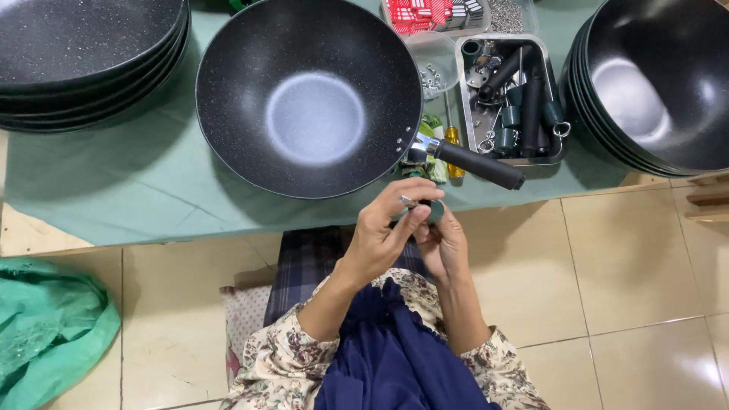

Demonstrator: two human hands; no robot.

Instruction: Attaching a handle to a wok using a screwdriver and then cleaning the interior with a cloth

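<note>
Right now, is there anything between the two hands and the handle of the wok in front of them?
Nothing visible stands between. The left hand and right hand pinch a small metal part just below the wok's black handle; only bare green cloth at the table edge lies in the gap.

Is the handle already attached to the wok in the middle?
Yes, a black handle sticks out from the rim of the middle wok toward the parts tray.

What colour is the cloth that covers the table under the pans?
The cloth is pale green, plain and without pattern; the head view shows it best.
</note>
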